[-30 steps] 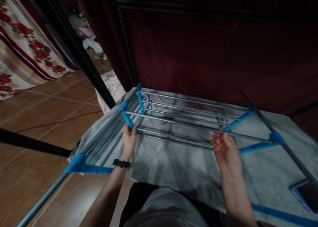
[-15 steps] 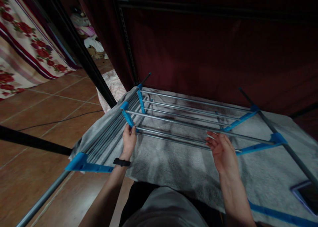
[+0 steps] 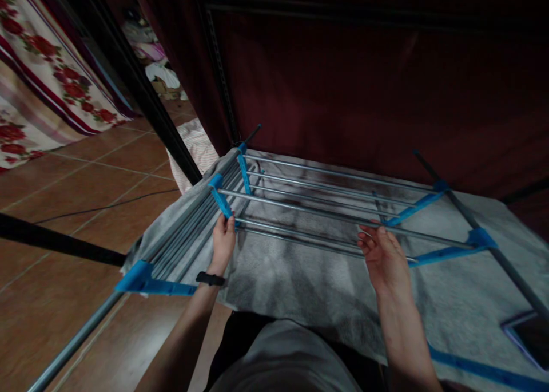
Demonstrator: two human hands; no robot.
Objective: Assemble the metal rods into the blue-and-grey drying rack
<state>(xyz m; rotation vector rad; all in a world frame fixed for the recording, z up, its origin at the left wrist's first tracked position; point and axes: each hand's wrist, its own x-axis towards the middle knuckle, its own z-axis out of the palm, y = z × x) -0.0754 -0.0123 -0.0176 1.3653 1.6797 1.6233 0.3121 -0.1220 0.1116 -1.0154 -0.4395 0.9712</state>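
Note:
A metal drying rack with blue plastic brackets stands on a grey cloth in front of me. My left hand is closed around the lower end of a blue bracket on the rack's left side. Several long steel rods run from the left brackets to the right ones. Beside the lower rods, near a right blue bracket, my right hand is palm up. Its fingers are loosely bent and slightly apart, with no firm hold visible. The hand hides part of the lower rods.
A phone lies at the right edge of the cloth. Dark posts and a dark red curtain surround the platform. At left, a thin cable crosses the tiled floor. Another blue bracket lies near my right forearm.
My right hand has shifted very slightly to the right and its fingers have bent a little more. My left hand keeps its place on the bracket.

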